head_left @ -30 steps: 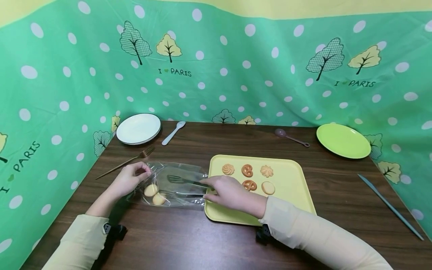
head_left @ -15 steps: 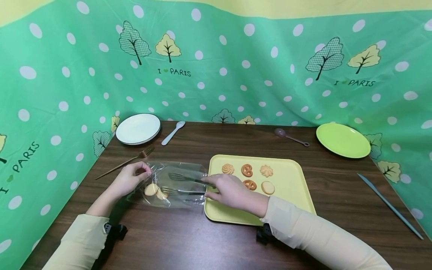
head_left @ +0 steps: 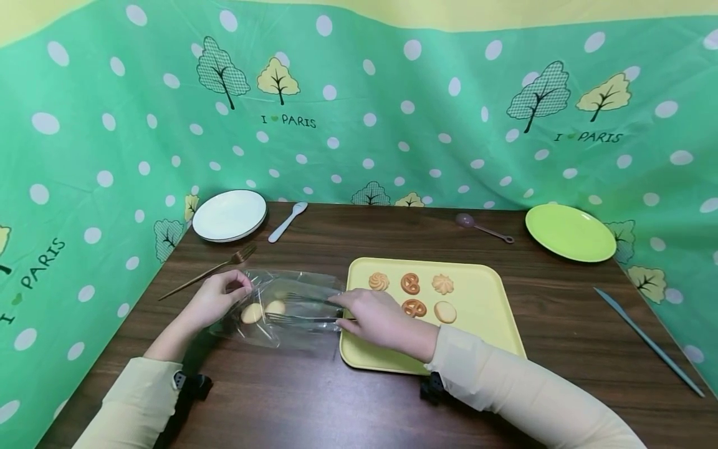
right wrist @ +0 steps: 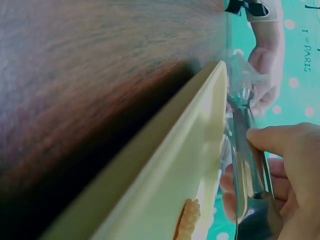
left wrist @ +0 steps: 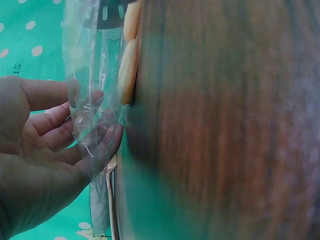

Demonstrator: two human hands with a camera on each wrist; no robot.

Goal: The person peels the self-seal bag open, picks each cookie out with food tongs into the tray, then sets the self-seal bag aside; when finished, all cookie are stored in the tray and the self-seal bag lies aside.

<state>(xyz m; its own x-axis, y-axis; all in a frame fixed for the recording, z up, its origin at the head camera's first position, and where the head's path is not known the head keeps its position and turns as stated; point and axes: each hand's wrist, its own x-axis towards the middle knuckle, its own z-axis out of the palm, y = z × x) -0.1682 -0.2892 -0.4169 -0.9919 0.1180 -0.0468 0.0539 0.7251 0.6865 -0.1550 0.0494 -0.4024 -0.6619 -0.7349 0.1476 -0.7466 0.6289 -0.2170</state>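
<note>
A clear plastic bag [head_left: 300, 284] lies on the table with two round cookies inside, one pale cookie [head_left: 252, 313] at the left and another cookie [head_left: 275, 308] beside it. My left hand [head_left: 214, 300] pinches the bag's left end between thumb and fingers; the left wrist view shows crinkled film [left wrist: 95, 117] there. In my right hand [head_left: 384, 319] is a pair of metal tongs [right wrist: 245, 160], held with thumb and fingers on opposite sides. Their slotted ends [left wrist: 105, 15] reach into the bag near the right cookie. Whether they grip it is unclear.
A yellow tray [head_left: 488, 330] under my right hand bears several cookies and pretzels. Behind lie a bronze fork [head_left: 210, 271], a white plate [head_left: 230, 215], a pale blue spoon [head_left: 288, 222], a purple spoon [head_left: 485, 229] and a green plate [head_left: 571, 233]. A blue knife [head_left: 645, 340] lies right.
Inside the bag, the right cookie has shifted away from me and slightly rightward, with the tongs' arms drawing closer together. My left hand has stayed in place.
</note>
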